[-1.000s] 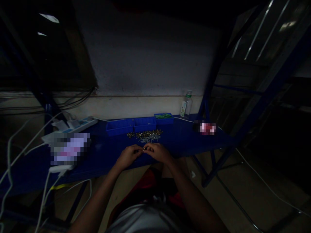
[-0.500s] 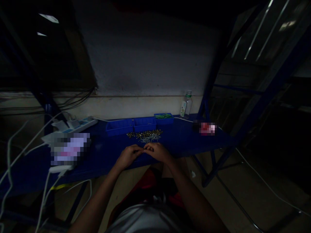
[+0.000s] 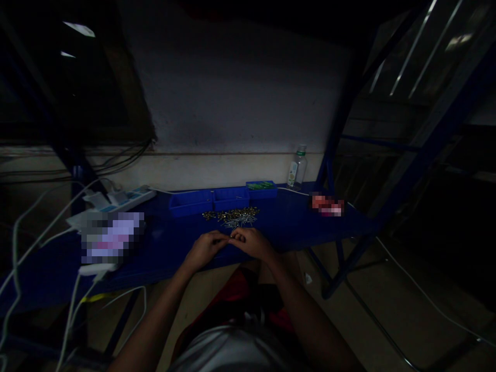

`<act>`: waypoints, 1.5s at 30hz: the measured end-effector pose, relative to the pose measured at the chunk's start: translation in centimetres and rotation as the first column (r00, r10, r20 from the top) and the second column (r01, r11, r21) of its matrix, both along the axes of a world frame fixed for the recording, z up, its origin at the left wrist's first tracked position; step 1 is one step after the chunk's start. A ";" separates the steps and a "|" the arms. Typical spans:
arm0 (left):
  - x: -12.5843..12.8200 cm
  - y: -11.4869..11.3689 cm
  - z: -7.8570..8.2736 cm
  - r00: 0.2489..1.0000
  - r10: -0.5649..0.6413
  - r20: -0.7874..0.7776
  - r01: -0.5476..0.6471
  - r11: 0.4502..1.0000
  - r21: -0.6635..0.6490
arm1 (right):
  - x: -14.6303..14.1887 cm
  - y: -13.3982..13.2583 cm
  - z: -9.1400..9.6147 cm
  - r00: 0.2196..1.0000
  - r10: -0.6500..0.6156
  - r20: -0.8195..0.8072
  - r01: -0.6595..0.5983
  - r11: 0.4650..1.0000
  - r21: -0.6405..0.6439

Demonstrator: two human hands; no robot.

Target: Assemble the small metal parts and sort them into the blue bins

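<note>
My left hand (image 3: 205,249) and my right hand (image 3: 253,242) meet fingertip to fingertip over the near edge of a dark blue table (image 3: 163,243). Both are closed in a pinch around a tiny metal part (image 3: 231,237) that is too small and dim to name. Just beyond them lies a heap of small brass and silver parts (image 3: 232,214). Three shallow blue trays (image 3: 209,199) stand in a row behind the heap, and the right one holds green pieces (image 3: 260,185).
A clear plastic bottle (image 3: 297,168) stands at the back right by a blue rack upright. A white power strip (image 3: 124,199) with white cables lies at the left. A small red object (image 3: 327,204) sits on the table's right end. The room is very dark.
Nothing has moved apart from slight shifts of the fingertips; both hands stay together at the table's edge.
</note>
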State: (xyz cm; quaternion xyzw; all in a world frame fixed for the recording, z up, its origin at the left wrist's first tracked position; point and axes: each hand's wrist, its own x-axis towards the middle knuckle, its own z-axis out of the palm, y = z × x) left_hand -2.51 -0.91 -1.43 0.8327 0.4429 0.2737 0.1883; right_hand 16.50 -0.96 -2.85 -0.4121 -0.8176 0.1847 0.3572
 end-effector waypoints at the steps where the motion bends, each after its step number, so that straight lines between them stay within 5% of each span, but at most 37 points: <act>1: 0.0 0.0 0.0 1.000 0.009 0.010 -0.009 1.000 -0.002 | 0.0 0.0 0.0 1.000 -0.003 -0.002 0.003 1.000 -0.003; 27: 0.1 -0.6 0.2 0.990 0.039 0.133 -0.044 0.998 0.039 | 0.1 -0.2 0.3 0.997 -0.030 0.075 0.025 0.998 0.062; 45: 0.3 -0.2 0.2 0.999 0.031 -0.015 -0.030 0.999 0.016 | -0.1 -0.4 0.4 0.999 -0.052 0.018 0.051 0.998 0.025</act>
